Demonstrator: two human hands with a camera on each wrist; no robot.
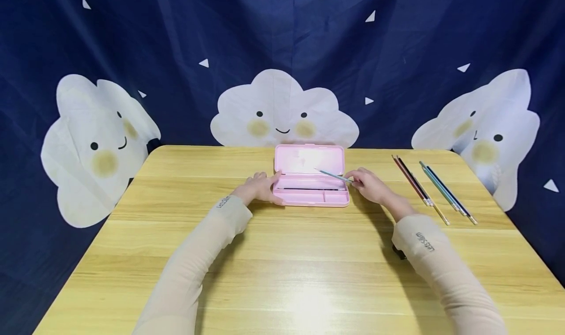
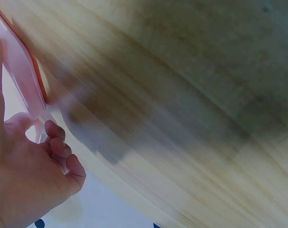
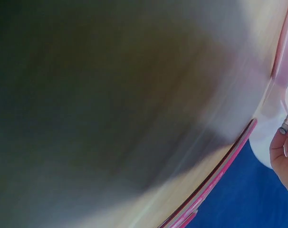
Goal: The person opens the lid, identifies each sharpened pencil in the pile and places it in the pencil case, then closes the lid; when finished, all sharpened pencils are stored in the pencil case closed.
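A wood-grain table point(image 1: 309, 256) met a navy curtain point(image 1: 185, 26). Twelve o'clock: the open pink case point(image 1: 304, 198), its nine-o'clock end gripped between the left hand's point(image 1: 258, 187) thumb and index. The right hand's point(image 1: 371, 184) fingers pinched a pencil point(image 1: 333, 175) over it; loose pencils point(image 1: 437, 183) lay toward three.

- Left sleeve point(image 1: 194, 259), in the head view: dark lettering point(image 1: 223, 202) close to the cuff reads "Let'sSlim", slanting upward to the right; the apostrophe is too small to be sure of.
- Right sleeve point(image 1: 443, 269), in the head view: the same wording, "Let'sSlim", also dark and close to the cuff, running downward to the right.
- Held pencil point(image 3: 287, 122), in the right wrist view: small marks near its end, too fine to tell whether they are letters.
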